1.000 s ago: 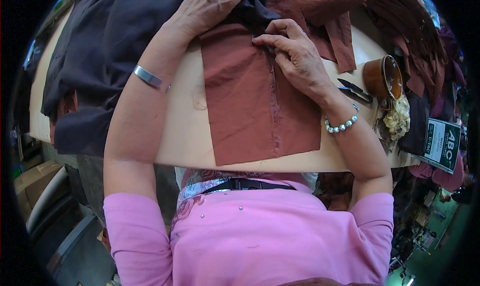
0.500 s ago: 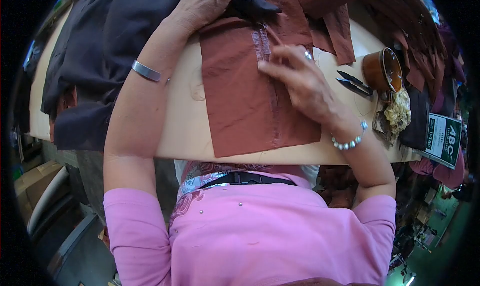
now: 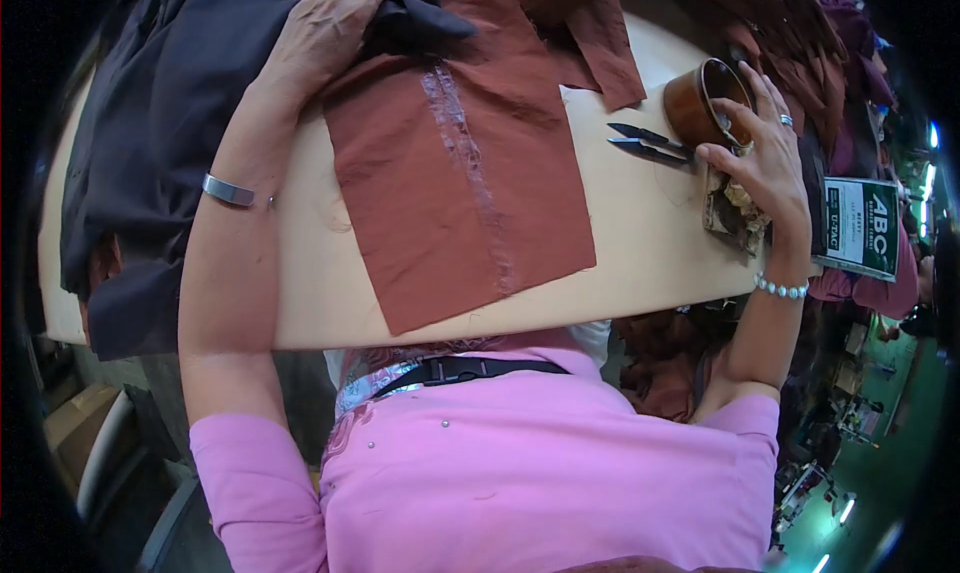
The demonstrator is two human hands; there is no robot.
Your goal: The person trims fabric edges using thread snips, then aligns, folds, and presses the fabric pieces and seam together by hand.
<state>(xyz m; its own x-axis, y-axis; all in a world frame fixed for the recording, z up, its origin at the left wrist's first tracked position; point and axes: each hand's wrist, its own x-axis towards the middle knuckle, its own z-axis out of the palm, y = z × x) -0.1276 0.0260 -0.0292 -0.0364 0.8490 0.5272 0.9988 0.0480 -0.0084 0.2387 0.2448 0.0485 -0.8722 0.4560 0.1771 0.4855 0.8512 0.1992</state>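
Observation:
A reddish-brown cloth piece (image 3: 400, 213) lies over the table's front part, with a whitish, glue-like streak (image 3: 465, 158) running down it. My left hand (image 3: 335, 33) rests on dark cloth (image 3: 240, 43) at the brown piece's upper left, fingers laid over the fabric and partly cut off by the frame's top. Over at the right, my right hand (image 3: 765, 148) is at a brown glazed cup (image 3: 690, 103). Its fingers are spread, one reaching inside the rim, the thumb just below. Nothing can be seen held in it. Black thread snips (image 3: 650, 148) lie left of the cup.
Below the cup sits a crusted, yellowish lump (image 3: 735, 208) on the pale tabletop (image 3: 640, 243). A green and white ABC container (image 3: 860, 228) stands beyond the table's right edge. More brown cloth (image 3: 790, 43) is heaped at the back right.
My right hand has left the streak on the brown cloth and moved right to the cup, its fingers spreading. My left hand stays on the dark cloth. The whole view has shifted.

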